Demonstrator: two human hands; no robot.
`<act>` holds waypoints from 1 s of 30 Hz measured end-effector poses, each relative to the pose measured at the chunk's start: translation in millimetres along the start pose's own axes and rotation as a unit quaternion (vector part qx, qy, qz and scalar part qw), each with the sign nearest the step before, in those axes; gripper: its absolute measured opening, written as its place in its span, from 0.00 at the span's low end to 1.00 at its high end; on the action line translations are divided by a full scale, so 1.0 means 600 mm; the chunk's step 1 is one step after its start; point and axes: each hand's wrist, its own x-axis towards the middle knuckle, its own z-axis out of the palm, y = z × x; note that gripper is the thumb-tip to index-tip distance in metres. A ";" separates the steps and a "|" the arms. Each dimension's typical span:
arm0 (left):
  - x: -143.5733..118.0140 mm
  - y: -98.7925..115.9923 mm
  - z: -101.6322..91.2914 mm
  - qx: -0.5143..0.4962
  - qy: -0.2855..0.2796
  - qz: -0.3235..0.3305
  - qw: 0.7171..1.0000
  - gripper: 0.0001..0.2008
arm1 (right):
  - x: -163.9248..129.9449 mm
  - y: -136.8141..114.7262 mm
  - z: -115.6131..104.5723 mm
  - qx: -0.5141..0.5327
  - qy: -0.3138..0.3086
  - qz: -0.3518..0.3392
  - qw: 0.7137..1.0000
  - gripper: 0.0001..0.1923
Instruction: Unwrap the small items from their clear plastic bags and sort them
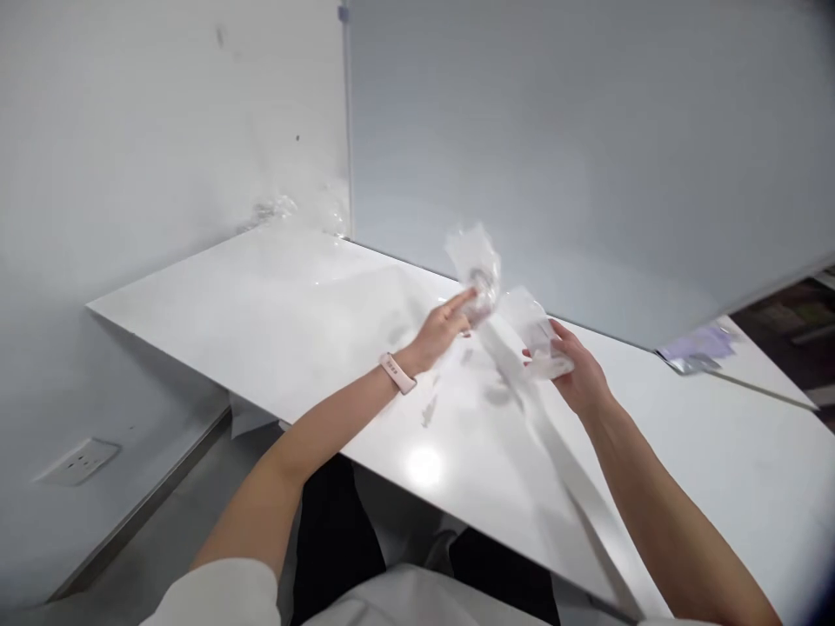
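Note:
My left hand (447,330), with a pale band on its wrist, is closed on a crumpled clear plastic bag (475,252). Something greyish shows inside that bag, too blurred to name. To the right, my right hand (577,369) grips a second clear plastic bag (527,322) between thumb and fingers. Both bags are raised a little above the white table (365,348), apart from each other.
Crumpled clear plastic (277,209) lies in the table's far left corner by the wall. A grey partition panel (574,156) stands along the back edge. Purple and silvery packaging (701,348) rests at the right. A wall socket (79,461) is low on the left.

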 end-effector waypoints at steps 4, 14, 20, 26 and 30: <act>-0.047 -0.067 0.152 0.330 -0.157 0.016 0.931 0.33 | -0.115 0.078 -0.134 -0.374 0.156 -0.063 0.912 0.32; -0.108 -0.058 0.193 0.492 -0.187 -0.041 0.849 0.41 | -0.148 0.113 -0.192 -0.404 0.083 -0.124 0.903 0.33; -0.201 -0.012 -0.022 0.676 0.046 -0.115 0.726 0.39 | -0.153 0.121 -0.226 -0.376 0.185 -0.144 0.896 0.32; -0.283 -0.016 -0.187 0.658 0.049 -0.263 0.704 0.40 | -0.182 0.101 -0.196 -0.354 0.320 -0.249 0.843 0.27; -0.289 -0.020 -0.203 0.660 0.041 -0.241 0.711 0.37 | -0.215 0.037 -0.119 -0.381 0.238 -0.346 0.824 0.25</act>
